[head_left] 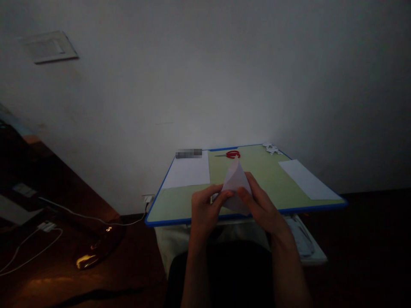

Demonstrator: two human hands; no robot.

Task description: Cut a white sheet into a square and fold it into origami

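A folded piece of white paper [236, 182], tapering to a point at its top, is held up over the near edge of the table. My left hand [205, 207] pinches its left side, thumb in front and fingers behind. On the right side, my right hand [263, 207] grips it with the thumb pressed on its front face. The fingers behind the paper are partly hidden. Just beyond the paper tip, red-handled scissors [233, 154] lie on the green tabletop [257, 164], blades to the left.
White sheets lie at the left [188, 171] and right [310, 182] of the blue-edged table. Paper scraps [272, 148] sit at the back right corner. A pixelated object [189, 153] is at the back left. A wall stands behind; white cables [93, 220] run at the left.
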